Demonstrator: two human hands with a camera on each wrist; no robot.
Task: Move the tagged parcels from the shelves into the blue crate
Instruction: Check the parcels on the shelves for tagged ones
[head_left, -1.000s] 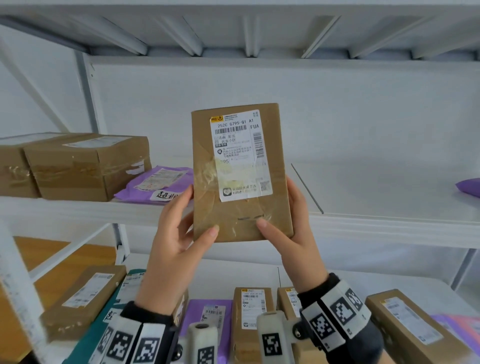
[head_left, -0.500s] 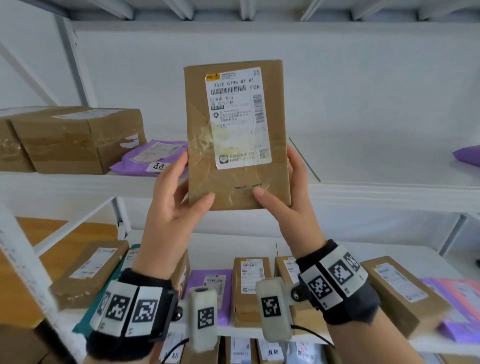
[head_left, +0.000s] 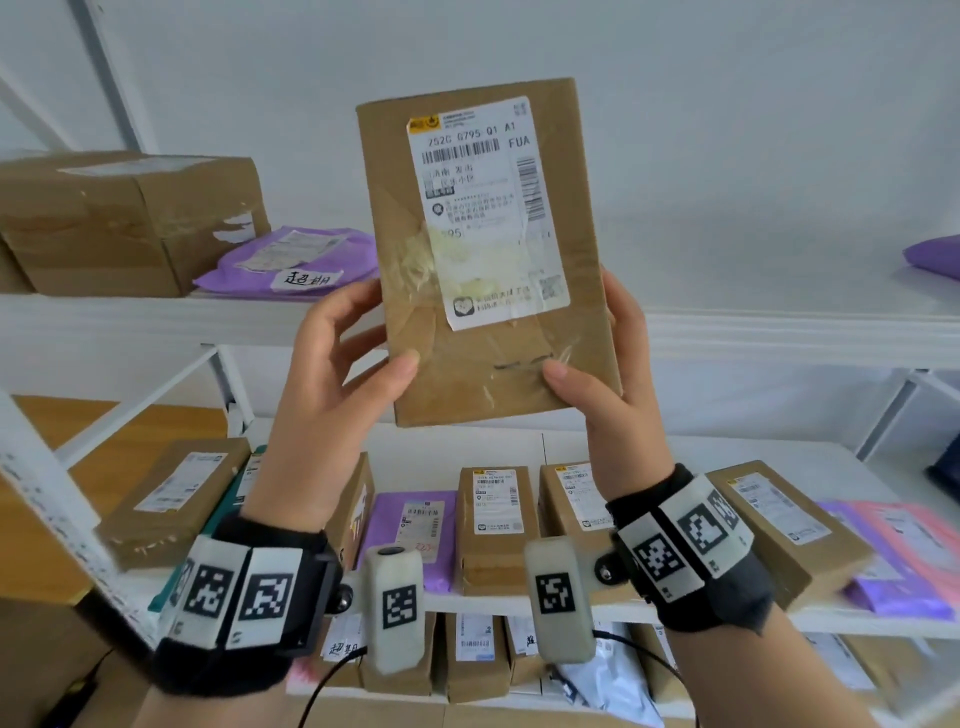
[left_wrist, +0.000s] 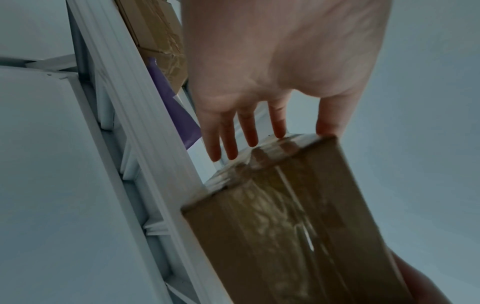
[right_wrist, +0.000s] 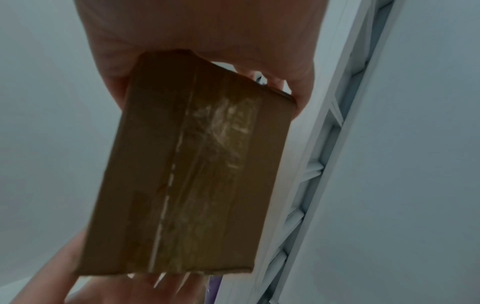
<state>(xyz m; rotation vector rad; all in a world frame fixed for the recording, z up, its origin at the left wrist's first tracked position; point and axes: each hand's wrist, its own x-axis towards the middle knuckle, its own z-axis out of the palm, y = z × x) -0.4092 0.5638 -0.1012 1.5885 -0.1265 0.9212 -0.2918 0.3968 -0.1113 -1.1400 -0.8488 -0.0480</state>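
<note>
From the head camera, the left hand (head_left: 332, 384) and right hand (head_left: 605, 374) each grip a lower side of a brown parcel (head_left: 488, 260), held upright before the shelves (head_left: 779, 332). At the left wrist, fingers (left_wrist: 249, 131) lie straight against its end. At the right wrist, the palm cups the parcel's corner.

Parcel storeroom or courier pickup point. White metal shelving (head_left: 779, 332) against plain white wall (head_left: 727, 130). Taped cardboard boxes (head_left: 124, 223) and purple mailer bags (head_left: 291, 260) on shelves, far left. Lower shelf packed with row of small boxes (head_left: 496, 525), each with printed shipping label and barcode.
</note>
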